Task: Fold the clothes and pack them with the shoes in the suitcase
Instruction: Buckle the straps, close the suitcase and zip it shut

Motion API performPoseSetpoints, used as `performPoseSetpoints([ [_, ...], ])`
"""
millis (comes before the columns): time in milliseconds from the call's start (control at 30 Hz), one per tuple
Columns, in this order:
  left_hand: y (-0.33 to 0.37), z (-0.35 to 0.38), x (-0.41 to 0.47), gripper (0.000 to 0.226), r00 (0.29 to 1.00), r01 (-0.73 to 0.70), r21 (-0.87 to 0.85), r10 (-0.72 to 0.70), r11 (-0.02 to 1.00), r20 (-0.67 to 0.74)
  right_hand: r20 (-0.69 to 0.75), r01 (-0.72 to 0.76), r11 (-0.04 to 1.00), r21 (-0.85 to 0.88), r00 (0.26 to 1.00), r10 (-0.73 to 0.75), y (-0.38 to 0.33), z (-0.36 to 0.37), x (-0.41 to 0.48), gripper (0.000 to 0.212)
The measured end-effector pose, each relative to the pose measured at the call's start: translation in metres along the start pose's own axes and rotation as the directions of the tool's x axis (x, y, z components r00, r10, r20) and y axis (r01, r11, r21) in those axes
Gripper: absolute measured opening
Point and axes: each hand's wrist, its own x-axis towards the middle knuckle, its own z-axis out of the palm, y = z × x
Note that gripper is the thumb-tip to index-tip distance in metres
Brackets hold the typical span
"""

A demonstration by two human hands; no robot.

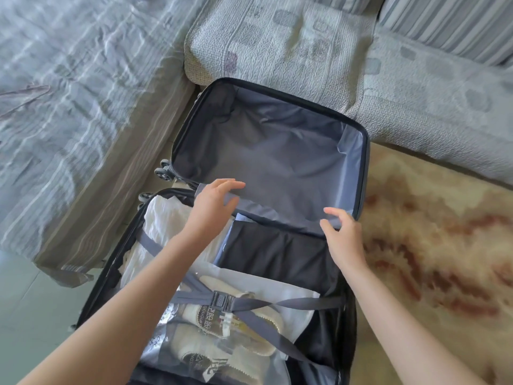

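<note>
Suitcase: dark hard-shell suitcase [364, 173], lying wide open on the floor, tucked into the corner between bed and sofa, wheels at the left.
Far half: all grey lining, and along its near edge runs a grey fabric flap [266, 211].
Left hand [213, 201]: fingers curled over the flap's left end, gripping it.
Right hand [344, 237]: thumb and bent fingers pinching the flap's right end.
Near half: white crinkled garment [163, 226] on the left, black folded garment [277, 257] on the right, and a pale blue cloth edge [230, 234] peeking out between them.
Shoes: cream canvas shoes [244, 315] sealed in a clear plastic bag [299, 301], just this side of the black garment.
Straps: grey crossed straps [277, 302], clipped at a black buckle [220, 300], right across the bag.
Writing: white print on the bag, letters "GGUGU" readable beside some characters; the rest is too blurred.
Around: grey striped bed cover [69, 107] at left, quilted grey sofa [305, 45] behind, beige rug with red-brown pattern [444, 245] at right.
</note>
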Motion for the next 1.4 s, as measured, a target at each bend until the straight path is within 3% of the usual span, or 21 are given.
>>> performPoseSetpoints([
  [233,0.043,0.031,0.056,0.036,0.995,0.017,0.12,-0.029,0.993,0.095,0.067,0.046,0.999,0.003,0.997,-0.046,-0.03,-0.005,0.054,0.033],
  [500,0.052,0.037,0.111,0.038,0.991,0.047,0.226,-0.074,0.973,0.11,0.055,0.093,0.996,0.013,0.994,-0.093,-0.049,0.006,0.115,0.041],
  [833,0.024,0.057,0.192,0.042,0.996,-0.017,0.29,-0.009,0.957,0.088,-0.026,0.213,0.946,-0.243,0.974,-0.226,-0.069,0.034,0.21,0.057],
  [1033,0.025,0.064,0.254,0.048,0.998,-0.067,0.236,0.06,0.969,0.037,-0.051,0.119,0.937,-0.328,0.988,-0.144,-0.07,0.045,0.273,0.067],
  [1233,0.023,0.066,0.3,0.053,0.995,-0.102,0.396,0.089,0.912,0.052,0.001,0.075,0.906,-0.416,0.997,-0.082,-0.068,0.05,0.306,0.075],
  [1400,0.021,0.072,0.333,0.06,0.993,-0.114,0.538,0.104,0.835,0.05,0.048,0.167,0.861,-0.48,0.985,-0.165,-0.074,0.068,0.33,0.079],
])
